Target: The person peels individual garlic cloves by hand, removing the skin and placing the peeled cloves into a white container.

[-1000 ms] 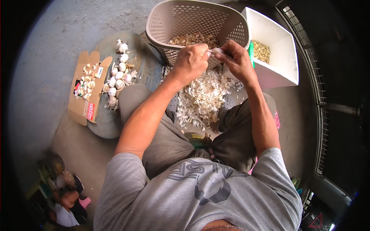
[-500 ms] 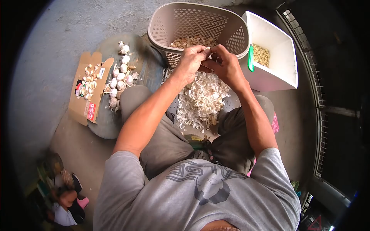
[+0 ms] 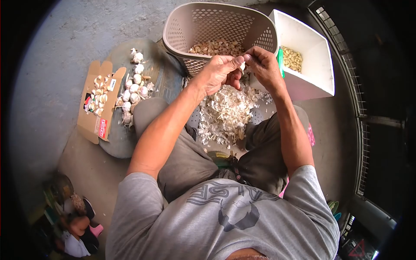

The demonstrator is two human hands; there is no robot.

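My left hand (image 3: 216,74) is closed in a pinch on a pale garlic clove (image 3: 242,67), held over the front of the basket. My right hand (image 3: 265,69) meets it from the other side, thumb and forefinger pinched at the same clove. Fingers partly cover the clove. Below both hands lies a heap of papery garlic skins (image 3: 227,112) between my knees. Behind them, a tall brown perforated basket (image 3: 173,32) holds many unpeeled cloves (image 3: 216,47).
A white foam box (image 3: 310,82) with peeled cloves (image 3: 291,60) stands right; a green object (image 3: 281,63) is at its rim. Left, a round surface (image 3: 162,65) carries garlic bulbs (image 3: 134,89) and a cardboard piece (image 3: 92,123) with cloves (image 3: 100,97). Another person (image 3: 78,227) is lower left.
My hands have drawn slightly apart and the right hand has shifted a little to the right. The clove now shows between my fingertips. The view has moved slightly.
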